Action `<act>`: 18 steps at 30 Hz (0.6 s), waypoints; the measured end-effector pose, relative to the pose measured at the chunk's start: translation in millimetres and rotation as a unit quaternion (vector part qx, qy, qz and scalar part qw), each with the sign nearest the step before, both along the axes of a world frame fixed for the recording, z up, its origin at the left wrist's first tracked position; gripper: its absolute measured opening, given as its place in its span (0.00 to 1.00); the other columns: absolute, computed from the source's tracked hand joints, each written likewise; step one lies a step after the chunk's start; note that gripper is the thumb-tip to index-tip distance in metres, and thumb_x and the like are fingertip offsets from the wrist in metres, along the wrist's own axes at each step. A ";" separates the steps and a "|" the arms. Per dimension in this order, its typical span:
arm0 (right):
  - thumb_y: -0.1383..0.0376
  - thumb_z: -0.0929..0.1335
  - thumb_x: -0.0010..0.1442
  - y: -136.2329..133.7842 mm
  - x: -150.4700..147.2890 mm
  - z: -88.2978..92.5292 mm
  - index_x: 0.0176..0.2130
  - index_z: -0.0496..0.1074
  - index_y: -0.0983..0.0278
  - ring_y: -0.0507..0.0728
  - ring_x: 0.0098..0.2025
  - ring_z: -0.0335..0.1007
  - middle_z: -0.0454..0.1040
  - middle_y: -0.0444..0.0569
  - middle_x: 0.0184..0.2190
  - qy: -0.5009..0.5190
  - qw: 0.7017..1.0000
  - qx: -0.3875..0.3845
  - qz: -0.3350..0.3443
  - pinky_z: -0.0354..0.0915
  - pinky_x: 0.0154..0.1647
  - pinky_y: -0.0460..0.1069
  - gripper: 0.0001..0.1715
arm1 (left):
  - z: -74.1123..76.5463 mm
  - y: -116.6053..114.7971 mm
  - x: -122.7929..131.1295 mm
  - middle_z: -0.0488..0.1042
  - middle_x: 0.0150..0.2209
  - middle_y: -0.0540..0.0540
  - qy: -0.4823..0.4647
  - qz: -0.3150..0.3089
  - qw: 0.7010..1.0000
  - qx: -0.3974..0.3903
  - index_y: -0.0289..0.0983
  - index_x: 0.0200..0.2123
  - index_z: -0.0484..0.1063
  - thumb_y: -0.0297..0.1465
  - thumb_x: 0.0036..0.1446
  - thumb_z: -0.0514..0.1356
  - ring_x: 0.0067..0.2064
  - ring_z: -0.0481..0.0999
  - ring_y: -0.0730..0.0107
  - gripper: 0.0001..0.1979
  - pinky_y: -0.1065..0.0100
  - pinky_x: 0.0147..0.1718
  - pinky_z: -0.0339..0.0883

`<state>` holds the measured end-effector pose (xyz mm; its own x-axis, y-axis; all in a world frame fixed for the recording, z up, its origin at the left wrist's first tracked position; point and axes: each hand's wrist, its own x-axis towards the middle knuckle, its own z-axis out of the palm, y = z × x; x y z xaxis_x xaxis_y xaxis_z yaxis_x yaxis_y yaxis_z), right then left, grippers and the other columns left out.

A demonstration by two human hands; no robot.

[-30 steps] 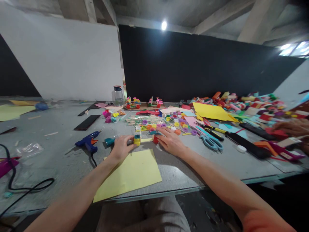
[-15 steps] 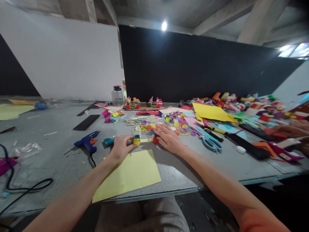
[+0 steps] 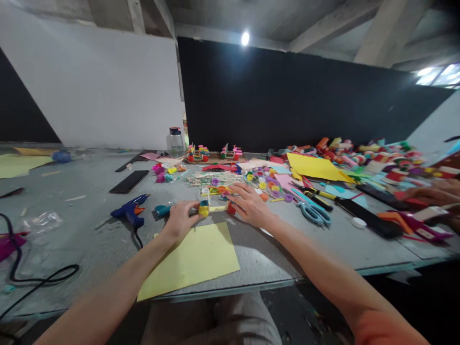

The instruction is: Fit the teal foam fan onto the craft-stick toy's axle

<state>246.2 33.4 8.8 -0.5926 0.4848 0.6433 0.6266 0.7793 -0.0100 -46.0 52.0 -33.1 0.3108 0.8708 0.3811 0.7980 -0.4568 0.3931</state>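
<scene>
On the table before me lies a small frame of pale sticks and bottle caps (image 3: 217,209), with yellow and blue caps at its left end and a red cap (image 3: 230,208) at its right. My left hand (image 3: 181,220) pinches the left end by the yellow cap (image 3: 203,209). From the other side, my right hand (image 3: 251,206) reaches over the right end, fingertips on the caps there. Its thumb is hidden. Under my left wrist rests a light yellow sheet (image 3: 196,261). A teal cap-like piece (image 3: 162,211) lies just left of my left hand.
A blue glue gun (image 3: 131,211) with a black cord lies left. Beyond my hands are loose bottle caps, bundled sticks (image 3: 210,178) and two finished-looking cap models (image 3: 232,152). Scissors (image 3: 313,213), a cutter and a black phone-like slab (image 3: 370,218) lie right, near another person's hand (image 3: 433,194).
My right hand has shifted slightly left over the frame's right end. A thin white edge now shows below my right wrist. My left hand stays in place.
</scene>
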 end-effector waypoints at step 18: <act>0.59 0.66 0.71 17.8 35.9 -12.6 0.56 0.73 0.61 0.62 0.57 0.71 0.74 0.55 0.56 0.179 0.978 -0.024 -0.104 0.69 0.59 0.63 0.17 | 3.9 -3.4 -0.2 0.76 0.52 0.41 -0.014 -0.005 1.000 0.016 0.36 0.52 0.74 0.39 0.67 0.62 0.52 0.77 0.57 0.16 0.49 0.54 0.72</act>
<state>282.1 51.1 -3.8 -0.2180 0.6064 0.7647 0.7214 0.6278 -0.2922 -46.2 48.5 -29.1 0.3082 0.8547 0.4177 0.7827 -0.4774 0.3994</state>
